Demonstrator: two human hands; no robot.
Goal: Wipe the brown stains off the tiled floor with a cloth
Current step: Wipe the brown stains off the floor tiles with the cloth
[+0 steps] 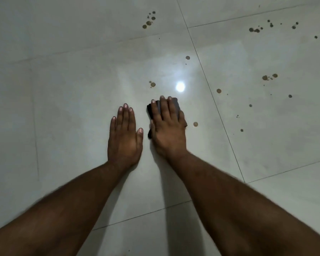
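Observation:
My right hand (pixel 168 126) lies flat on a dark folded cloth (pixel 175 105) and presses it onto the pale tiled floor (pixel 72 100). Most of the cloth is hidden under the palm; its edges show past the fingertips and beside the thumb. My left hand (pixel 125 133) rests flat on the tile just left of it, fingers together, holding nothing. Brown stains dot the floor: a small pair (pixel 152 84) just beyond the cloth, one spot (pixel 195 124) right of my right hand, one (pixel 219 91) farther right, a cluster (pixel 149 22) at the top.
More brown drops spread over the right-hand tiles (pixel 270 77) and the far right tile (pixel 255 30). Dark grout lines (pixel 216 106) cross the floor diagonally. A bright lamp reflection (pixel 180 87) glares on the tile ahead of the cloth.

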